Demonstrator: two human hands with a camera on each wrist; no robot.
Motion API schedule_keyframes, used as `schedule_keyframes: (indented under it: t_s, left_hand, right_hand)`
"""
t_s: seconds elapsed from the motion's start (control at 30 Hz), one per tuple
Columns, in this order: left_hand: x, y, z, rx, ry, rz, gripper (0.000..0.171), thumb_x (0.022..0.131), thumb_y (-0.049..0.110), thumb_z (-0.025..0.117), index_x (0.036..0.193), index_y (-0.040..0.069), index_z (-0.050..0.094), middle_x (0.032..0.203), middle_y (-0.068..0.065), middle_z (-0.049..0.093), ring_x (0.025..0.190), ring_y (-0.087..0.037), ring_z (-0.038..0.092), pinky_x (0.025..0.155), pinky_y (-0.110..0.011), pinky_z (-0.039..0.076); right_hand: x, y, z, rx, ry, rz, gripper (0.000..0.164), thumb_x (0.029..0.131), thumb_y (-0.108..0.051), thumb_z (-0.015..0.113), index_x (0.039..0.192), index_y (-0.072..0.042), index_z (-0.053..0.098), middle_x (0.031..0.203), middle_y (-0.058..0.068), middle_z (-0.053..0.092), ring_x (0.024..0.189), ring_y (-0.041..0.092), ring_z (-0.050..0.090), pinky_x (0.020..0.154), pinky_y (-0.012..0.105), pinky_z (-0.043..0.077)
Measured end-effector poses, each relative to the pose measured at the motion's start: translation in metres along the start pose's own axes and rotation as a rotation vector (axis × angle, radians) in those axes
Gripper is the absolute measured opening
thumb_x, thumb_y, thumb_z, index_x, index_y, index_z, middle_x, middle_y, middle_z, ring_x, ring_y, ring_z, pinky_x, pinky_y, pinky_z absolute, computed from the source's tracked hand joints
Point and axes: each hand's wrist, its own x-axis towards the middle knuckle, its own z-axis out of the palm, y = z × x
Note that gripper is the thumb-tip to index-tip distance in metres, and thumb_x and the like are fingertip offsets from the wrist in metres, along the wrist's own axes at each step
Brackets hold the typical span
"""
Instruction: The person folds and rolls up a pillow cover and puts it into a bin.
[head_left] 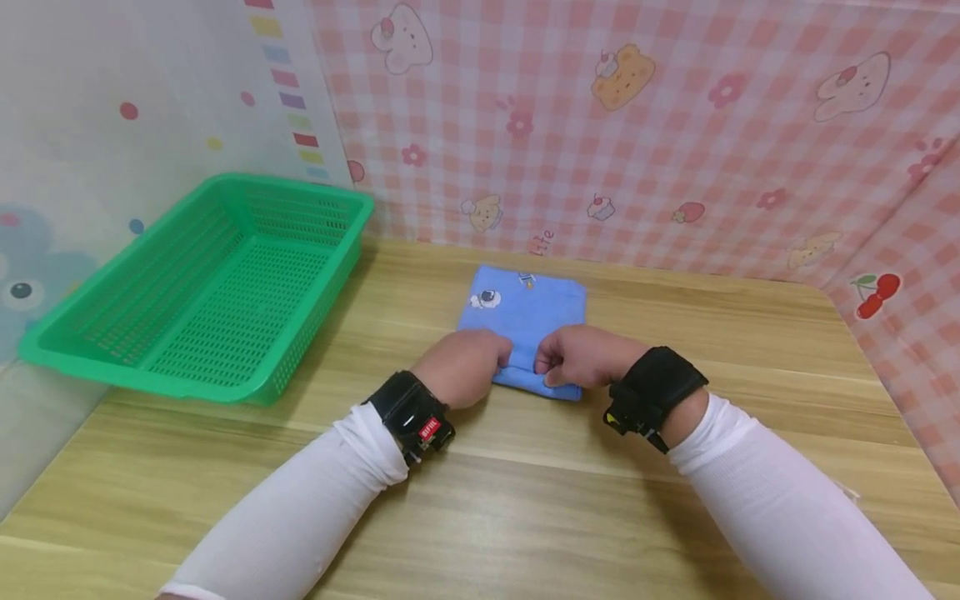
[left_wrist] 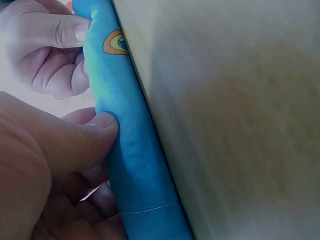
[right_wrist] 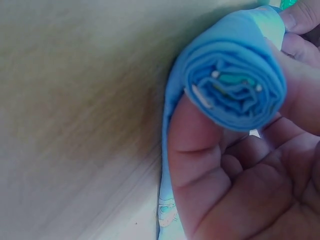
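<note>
A blue cloth [head_left: 525, 312] printed with small cartoon figures lies on the table in front of me, its near edge turned into a roll. In the right wrist view the end of that roll [right_wrist: 272, 70] shows several spiral layers and a few small white bits. My left hand [head_left: 461, 367] pinches the roll left of its middle, thumb on the near side in the left wrist view. Close beside it, my right hand [head_left: 585, 354] grips the roll near its right end, with fingers curled at it. The far part of the cloth lies flat.
A green plastic basket [head_left: 348, 242] with slotted walls stands at the left of the wooden table [head_left: 480, 517]. Behind is a pink checked wall [head_left: 540, 158] with cartoon prints; a pale wall [head_left: 172, 100] rises at the left. Each wrist wears a black strap camera.
</note>
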Motion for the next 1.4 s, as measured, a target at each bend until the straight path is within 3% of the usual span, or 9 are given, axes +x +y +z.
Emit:
schedule_keyframes:
  t_s: [0.17, 0.33, 0.5, 0.63, 0.8, 1.0, 1.27, 1.4]
  left_hand:
    - [0.002, 0.002, 0.001, 0.014, 0.003, 0.008, 0.019, 0.099, 0.0, 0.059, 0.088, 0.015, 0.063, 0.084, 0.0, 0.063, 0.082, -0.019, 0.058, 0.077, -0.035, 0.051]
    - [0.003, 0.003, 0.001, 0.019, 0.006, 0.01, 0.018, 0.096, -0.002, 0.06, 0.09, 0.014, 0.064, 0.087, -0.001, 0.065, 0.084, -0.02, 0.06, 0.08, -0.037, 0.053]
    - [0.003, 0.001, 0.001, 0.0, 0.006, 0.003, 0.015, 0.099, 0.001, 0.058, 0.094, 0.014, 0.063, 0.09, -0.001, 0.066, 0.085, -0.019, 0.06, 0.081, -0.035, 0.053]
    - [0.001, 0.0, -0.002, -0.027, 0.026, -0.001, 0.014, 0.099, 0.001, 0.059, 0.093, 0.013, 0.063, 0.091, -0.001, 0.064, 0.085, -0.019, 0.059, 0.079, -0.033, 0.052]
    - [-0.004, 0.001, -0.001, 0.099, 0.102, 0.054, 0.016, 0.1, 0.003, 0.062, 0.091, 0.012, 0.072, 0.091, -0.002, 0.066, 0.084, -0.018, 0.059, 0.078, -0.033, 0.053]
    - [-0.009, 0.003, -0.001, 0.132, 0.115, 0.063, 0.018, 0.102, 0.007, 0.062, 0.096, 0.009, 0.079, 0.102, -0.005, 0.074, 0.087, -0.019, 0.063, 0.081, -0.036, 0.057]
    - [-0.006, -0.001, 0.0, 0.099, 0.088, 0.051, 0.004, 0.096, 0.008, 0.073, 0.093, 0.011, 0.074, 0.091, -0.001, 0.066, 0.083, -0.018, 0.059, 0.077, -0.035, 0.054]
    - [-0.004, -0.002, -0.001, 0.084, 0.069, 0.052, 0.008, 0.091, 0.008, 0.077, 0.09, 0.011, 0.07, 0.089, -0.001, 0.062, 0.083, -0.018, 0.058, 0.077, -0.035, 0.052]
  right_hand:
    - [-0.003, 0.001, 0.001, 0.002, 0.034, 0.006, 0.003, 0.099, -0.012, 0.071, 0.096, -0.011, 0.07, 0.082, 0.0, 0.06, 0.07, 0.016, 0.054, 0.064, 0.028, 0.043]
    - [-0.01, -0.003, 0.006, -0.017, 0.146, 0.016, 0.007, 0.098, -0.012, 0.072, 0.091, -0.011, 0.07, 0.081, 0.002, 0.062, 0.071, 0.018, 0.055, 0.065, 0.03, 0.045]
    - [-0.02, -0.017, 0.019, -0.259, 0.297, -0.061, 0.012, 0.096, -0.006, 0.068, 0.088, -0.01, 0.076, 0.079, 0.001, 0.069, 0.075, 0.018, 0.059, 0.074, 0.036, 0.054]
    - [-0.026, -0.026, 0.03, -0.457, 0.353, -0.092, 0.016, 0.098, -0.002, 0.064, 0.093, -0.007, 0.078, 0.075, 0.002, 0.068, 0.068, 0.017, 0.056, 0.071, 0.037, 0.056]
    - [-0.032, -0.027, 0.038, -0.551, 0.387, -0.15, 0.011, 0.099, -0.005, 0.067, 0.09, -0.005, 0.074, 0.077, 0.004, 0.068, 0.068, 0.015, 0.056, 0.069, 0.037, 0.056]
    - [-0.036, -0.025, 0.042, -0.554, 0.399, -0.185, 0.008, 0.095, -0.011, 0.076, 0.091, -0.005, 0.074, 0.081, 0.005, 0.065, 0.071, 0.016, 0.057, 0.069, 0.036, 0.056]
    - [-0.032, -0.019, 0.042, -0.529, 0.413, -0.204, 0.006, 0.094, -0.01, 0.076, 0.093, -0.005, 0.072, 0.083, 0.004, 0.065, 0.074, 0.016, 0.057, 0.072, 0.036, 0.055]
    - [-0.03, -0.014, 0.04, -0.486, 0.399, -0.211, 0.007, 0.094, -0.009, 0.074, 0.097, -0.005, 0.07, 0.087, 0.005, 0.067, 0.078, 0.018, 0.059, 0.077, 0.039, 0.057]
